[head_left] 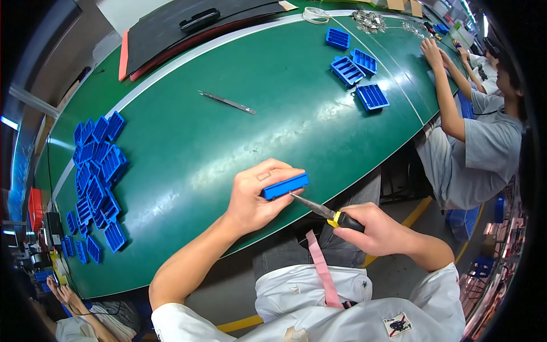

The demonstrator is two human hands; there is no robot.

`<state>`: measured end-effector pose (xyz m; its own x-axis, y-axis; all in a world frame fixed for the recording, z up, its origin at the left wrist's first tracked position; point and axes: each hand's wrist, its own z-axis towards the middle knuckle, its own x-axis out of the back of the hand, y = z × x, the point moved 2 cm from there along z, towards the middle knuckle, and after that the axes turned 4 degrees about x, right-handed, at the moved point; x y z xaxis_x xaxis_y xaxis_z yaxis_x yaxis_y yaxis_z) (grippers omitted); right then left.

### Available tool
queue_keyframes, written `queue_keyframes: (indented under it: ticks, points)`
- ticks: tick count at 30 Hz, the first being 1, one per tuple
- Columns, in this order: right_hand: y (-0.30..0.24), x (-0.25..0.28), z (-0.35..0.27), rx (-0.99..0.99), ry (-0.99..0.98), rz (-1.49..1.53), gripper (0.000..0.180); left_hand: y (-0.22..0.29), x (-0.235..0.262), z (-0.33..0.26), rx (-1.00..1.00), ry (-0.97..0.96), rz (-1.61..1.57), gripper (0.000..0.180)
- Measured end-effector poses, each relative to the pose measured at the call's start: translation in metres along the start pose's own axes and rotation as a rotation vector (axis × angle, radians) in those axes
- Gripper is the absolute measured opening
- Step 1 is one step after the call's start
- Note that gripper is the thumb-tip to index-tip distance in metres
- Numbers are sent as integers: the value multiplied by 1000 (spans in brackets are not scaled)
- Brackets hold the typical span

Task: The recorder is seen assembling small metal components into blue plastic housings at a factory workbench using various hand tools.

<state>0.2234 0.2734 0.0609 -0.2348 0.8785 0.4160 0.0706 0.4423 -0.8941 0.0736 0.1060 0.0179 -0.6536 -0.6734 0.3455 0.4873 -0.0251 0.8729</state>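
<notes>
My left hand (pixel 254 195) grips a blue plastic battery holder (pixel 286 186) near the table's front edge, its narrow side turned toward me. In my right hand (pixel 373 229) is a pair of needle-nose pliers (pixel 317 208) with black and yellow handles. The pliers' thin tip meets the lower edge of the holder, close to my left fingers. What the tip touches there is too small to make out. Farther off on the green table lies a pair of metal tweezers (pixel 227 102), apart from both hands.
Many blue holders (pixel 97 188) are piled at the left of the green table (pixel 188 142). Several more (pixel 372 97) lie at the right, with small metal parts (pixel 369 21) and a tape roll (pixel 317 15) beyond. A black mat (pixel 165 40) covers the far side. Co-workers (pixel 473 125) sit right and lower left.
</notes>
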Motion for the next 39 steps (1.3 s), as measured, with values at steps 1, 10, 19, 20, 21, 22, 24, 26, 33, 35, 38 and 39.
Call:
queue_keyframes:
  ticks: [1, 10, 19, 20, 21, 22, 24, 26, 33, 35, 38, 39]
  points:
    - [3, -1, 0, 0, 4, 0, 21, -1, 0, 0, -2, -3, 0, 31]
    - [6, -12, 8, 51, 40, 179, 17, -8, 8, 4, -22, 79, 20, 28]
    - [8, -19, 18, 93, 26, 124, 15, -5, 2, 1, -10, 38, -21, 28]
    - [9, -17, 20, 91, 23, 125, 15, -8, 1, 2, -6, 39, -22, 28]
    - [8, -15, 21, 93, 16, 114, 15, -8, 1, 2, -17, 46, -23, 27]
    - [7, -15, 20, 94, 10, 103, 14, -8, 1, 2, -28, 53, -25, 27]
    - [6, -17, 20, 110, 31, 119, 13, -6, 2, 0, -18, 46, -26, 27]
    - [5, -16, 21, 116, 11, 66, 12, -6, 3, -1, -20, 55, -31, 27]
    - [1, -10, 20, 141, -6, 44, 14, -6, 8, 8, -9, -45, -50, 28]
    - [8, -10, 19, 166, -72, -7, 14, -5, 10, 8, -28, -82, -31, 29]
    - [16, -9, 18, 224, -88, 106, 17, -3, 15, 10, -52, -110, 14, 30]
    - [18, -7, 15, 209, -141, 33, 19, -4, 21, 13, -118, -91, 41, 31]
